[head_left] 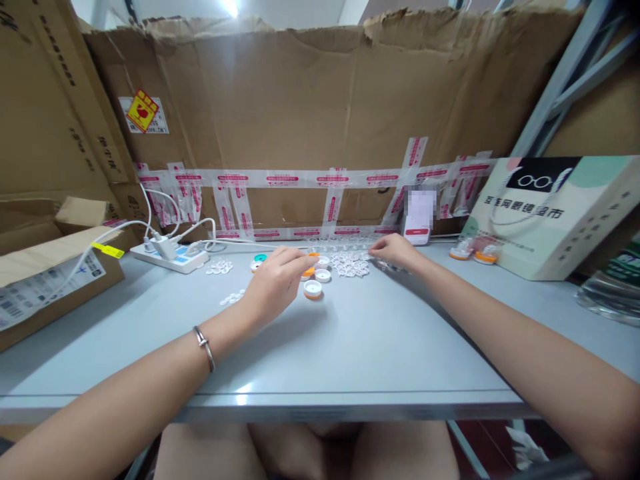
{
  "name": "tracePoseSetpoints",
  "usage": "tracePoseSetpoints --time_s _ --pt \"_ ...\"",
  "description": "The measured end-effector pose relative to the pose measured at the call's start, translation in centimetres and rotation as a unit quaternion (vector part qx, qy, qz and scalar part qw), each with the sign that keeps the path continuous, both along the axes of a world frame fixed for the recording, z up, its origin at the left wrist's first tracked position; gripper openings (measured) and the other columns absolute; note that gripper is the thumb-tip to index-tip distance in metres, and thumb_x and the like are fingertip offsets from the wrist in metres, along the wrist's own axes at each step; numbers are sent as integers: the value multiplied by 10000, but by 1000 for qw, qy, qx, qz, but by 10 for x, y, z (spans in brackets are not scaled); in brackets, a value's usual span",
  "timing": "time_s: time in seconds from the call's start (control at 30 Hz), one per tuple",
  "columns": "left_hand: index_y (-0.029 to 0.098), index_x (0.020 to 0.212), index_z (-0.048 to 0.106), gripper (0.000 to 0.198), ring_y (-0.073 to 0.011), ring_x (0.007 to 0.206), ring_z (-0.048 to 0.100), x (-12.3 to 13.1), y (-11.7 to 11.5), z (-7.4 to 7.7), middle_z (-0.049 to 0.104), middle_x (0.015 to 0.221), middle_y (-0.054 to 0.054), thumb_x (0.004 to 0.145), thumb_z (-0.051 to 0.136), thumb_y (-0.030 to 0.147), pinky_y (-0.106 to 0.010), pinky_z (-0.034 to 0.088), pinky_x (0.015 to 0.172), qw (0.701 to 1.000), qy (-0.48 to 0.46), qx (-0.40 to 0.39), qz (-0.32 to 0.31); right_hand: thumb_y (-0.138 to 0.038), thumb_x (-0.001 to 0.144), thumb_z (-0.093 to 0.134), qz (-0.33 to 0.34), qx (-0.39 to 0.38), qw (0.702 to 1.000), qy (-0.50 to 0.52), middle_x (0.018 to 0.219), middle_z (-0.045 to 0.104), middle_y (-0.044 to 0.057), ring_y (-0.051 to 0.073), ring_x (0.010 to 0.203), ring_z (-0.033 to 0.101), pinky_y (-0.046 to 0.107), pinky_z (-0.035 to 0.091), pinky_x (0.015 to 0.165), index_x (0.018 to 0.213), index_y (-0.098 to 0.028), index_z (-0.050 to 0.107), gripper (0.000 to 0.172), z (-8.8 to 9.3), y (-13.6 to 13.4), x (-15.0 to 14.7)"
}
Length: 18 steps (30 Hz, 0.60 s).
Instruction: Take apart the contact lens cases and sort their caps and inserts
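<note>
My left hand [277, 283] is over a group of round white-and-orange caps, its fingers curved and close together; what they grip, if anything, is hidden. Just right of its fingertips lies a white cap [323, 275], and nearer to me a white cap with an orange base [313, 289]. A green-topped cap [260, 258] shows behind the hand. My right hand [393, 251] pinches at the far side of the table, beside a pile of small white rings [350, 265]. Whatever is between its fingertips is too small to name. A row of clear small parts [340, 245] stands behind the pile.
Small white pieces lie in two clusters [219, 267] on the left. A power strip [170, 257] with cables and an open carton [60, 280] stand further left. At the right are a phone [419, 217], orange-based clear containers [485, 251] and a paper bag [545, 220]. Cardboard [310, 113] walls the back.
</note>
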<state>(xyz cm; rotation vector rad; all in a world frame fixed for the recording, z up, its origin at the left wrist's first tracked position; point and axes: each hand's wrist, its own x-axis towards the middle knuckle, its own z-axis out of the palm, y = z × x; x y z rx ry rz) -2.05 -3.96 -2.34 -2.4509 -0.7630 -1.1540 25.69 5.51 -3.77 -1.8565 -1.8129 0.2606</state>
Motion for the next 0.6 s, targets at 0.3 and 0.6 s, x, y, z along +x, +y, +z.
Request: tracePoseSetpoints --time_s 0.3,0.6 --pt "170 992 623 232 -139 800 561 3 -3 1 637 865 -59 855 442 122 -293 473 718 989 -95 -115 -18 -255 683 593 6 -11 1000 -28 641 683 64 179 648 612 243 426 576 756 -151 730 186 5 -4 -6" --pt "131 1002 596 257 -122 729 614 13 -9 7 659 824 -48 766 594 235 -254 524 679 858 -343 -361 -123 -446 728 576 299 64 910 281 879 680 56 157 789 603 267 456 696 920 -163 660 352 39 -87 -88"
